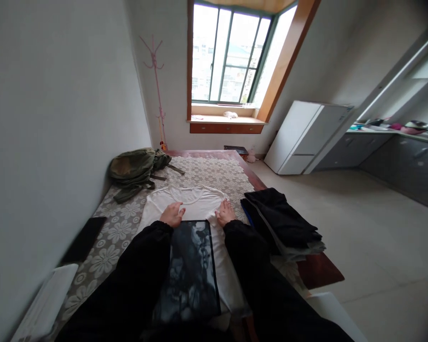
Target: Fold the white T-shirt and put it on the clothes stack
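Observation:
A white T-shirt (196, 195) with a large dark picture print (194, 266) lies spread face up on the table, its neckline at the far end. My left hand (173, 214) rests on the shirt at the upper left of the print, thumb apart from the fingers. On the other side of the chest, my right hand (226, 213) lies on the white cloth near the shoulder, with its fingers stretched out. Neither hand shows anything lifted in it. The shirt's lower part is partly hidden by my sleeves and body.
The table has a patterned lace cloth (214, 168). Dark folded clothes (280, 221) are stacked on the right edge. At left are a green backpack (135, 168), a black flat object (83, 240) and a white object (48, 301) by the wall. A white fridge (303, 137) stands beyond.

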A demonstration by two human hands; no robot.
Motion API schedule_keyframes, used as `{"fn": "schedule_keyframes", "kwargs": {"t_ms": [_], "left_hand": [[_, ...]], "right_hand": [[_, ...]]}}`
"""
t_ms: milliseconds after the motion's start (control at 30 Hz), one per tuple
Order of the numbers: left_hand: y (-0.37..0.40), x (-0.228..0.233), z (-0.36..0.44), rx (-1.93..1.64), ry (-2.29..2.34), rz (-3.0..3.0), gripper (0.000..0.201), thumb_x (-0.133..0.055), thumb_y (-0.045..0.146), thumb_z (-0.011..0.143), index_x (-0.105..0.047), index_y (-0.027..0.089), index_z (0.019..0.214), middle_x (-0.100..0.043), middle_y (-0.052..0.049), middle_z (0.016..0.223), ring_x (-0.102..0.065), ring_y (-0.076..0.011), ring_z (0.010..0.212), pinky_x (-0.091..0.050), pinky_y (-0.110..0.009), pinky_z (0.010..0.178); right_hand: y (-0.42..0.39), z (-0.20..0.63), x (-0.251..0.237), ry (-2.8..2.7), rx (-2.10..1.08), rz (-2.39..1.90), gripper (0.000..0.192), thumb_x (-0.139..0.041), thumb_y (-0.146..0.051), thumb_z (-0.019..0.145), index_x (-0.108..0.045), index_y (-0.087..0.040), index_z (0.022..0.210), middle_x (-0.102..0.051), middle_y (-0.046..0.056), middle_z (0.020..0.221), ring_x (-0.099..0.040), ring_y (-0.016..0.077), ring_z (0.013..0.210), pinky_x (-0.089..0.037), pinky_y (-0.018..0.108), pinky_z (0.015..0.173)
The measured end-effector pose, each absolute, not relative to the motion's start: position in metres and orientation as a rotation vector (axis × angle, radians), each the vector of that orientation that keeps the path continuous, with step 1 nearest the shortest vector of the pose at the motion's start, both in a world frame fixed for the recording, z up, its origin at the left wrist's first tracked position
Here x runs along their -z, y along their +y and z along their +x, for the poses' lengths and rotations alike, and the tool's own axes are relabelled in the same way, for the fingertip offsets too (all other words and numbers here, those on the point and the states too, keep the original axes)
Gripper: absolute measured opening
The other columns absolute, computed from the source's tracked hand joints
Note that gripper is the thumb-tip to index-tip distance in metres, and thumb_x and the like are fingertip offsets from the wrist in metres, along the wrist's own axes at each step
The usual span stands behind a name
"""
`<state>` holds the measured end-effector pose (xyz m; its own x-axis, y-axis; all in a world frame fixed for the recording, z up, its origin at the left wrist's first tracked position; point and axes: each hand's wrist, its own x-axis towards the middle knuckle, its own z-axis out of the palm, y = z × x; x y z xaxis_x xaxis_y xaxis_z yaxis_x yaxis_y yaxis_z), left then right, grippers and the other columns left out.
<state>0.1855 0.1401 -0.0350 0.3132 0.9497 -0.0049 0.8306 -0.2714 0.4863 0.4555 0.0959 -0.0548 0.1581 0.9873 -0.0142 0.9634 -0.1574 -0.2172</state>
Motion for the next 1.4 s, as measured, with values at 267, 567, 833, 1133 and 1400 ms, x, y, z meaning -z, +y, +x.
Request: {"fn": "schedule_keyframes", "kwargs": {"t_ms": [267,567,833,1133,1400], "left_hand": [[0.154,0.05,0.108,-0.379,2.16,2.014,0.066,-0.04,0.03,0.095,-0.035,0.01,0.158,-0.035,-0.017,0.165,-0.026,-0.0319,0.155,-0.025,-0.048,0.125],[0.153,0.072,0.111,-0.318,2.21,2.111,0.069,-0.034,0.042,0.099,-0.034,0.007,0.158,-0.03,-0.017,0.167,-0.018,-0.0306,0.157,-0.013,-0.049,0.128],[0.153,0.067,0.112,-0.283,2.205,2.097,0.07,-0.031,0.045,0.1,-0.031,0.009,0.16,-0.026,-0.017,0.168,-0.017,-0.0315,0.158,-0.011,-0.052,0.128],[0.037,0.06,0.093,-0.148,1.977,2.166,0.076,-0.032,0.056,0.1,-0.025,0.013,0.162,-0.021,-0.013,0.169,-0.017,-0.0314,0.158,-0.009,-0.057,0.127],[-0.185,0.091,0.04,-0.669,2.029,2.143,0.07,-0.041,0.039,0.097,-0.017,0.047,0.162,-0.043,0.005,0.16,-0.034,-0.0241,0.152,-0.019,-0.052,0.13]], "right_hand": [[0.109,0.456,0.088,-1.725,-0.074,-2.331,0.074,-0.034,-0.04,0.099,-0.026,0.004,0.158,-0.022,0.023,0.167,-0.015,0.0312,0.157,-0.012,0.044,0.126],[0.114,0.461,0.094,-1.876,-0.096,-2.338,0.072,-0.034,-0.042,0.101,-0.028,0.0,0.159,-0.017,0.018,0.17,-0.013,0.0292,0.157,-0.008,0.043,0.126],[0.109,0.455,0.083,-1.872,-0.13,-2.36,0.071,-0.031,-0.041,0.102,-0.025,-0.001,0.16,-0.017,0.019,0.17,-0.012,0.0281,0.158,-0.008,0.043,0.126],[0.009,0.452,0.026,-1.618,-0.175,-1.865,0.055,-0.037,-0.041,0.102,-0.054,-0.008,0.143,-0.046,0.023,0.154,-0.04,0.0297,0.144,-0.039,0.042,0.111],[-0.255,0.436,0.141,-1.026,-0.572,-1.793,0.048,-0.048,-0.062,0.094,-0.057,-0.027,0.063,-0.052,0.002,0.051,-0.051,0.0197,0.048,-0.044,0.033,0.048]]}}
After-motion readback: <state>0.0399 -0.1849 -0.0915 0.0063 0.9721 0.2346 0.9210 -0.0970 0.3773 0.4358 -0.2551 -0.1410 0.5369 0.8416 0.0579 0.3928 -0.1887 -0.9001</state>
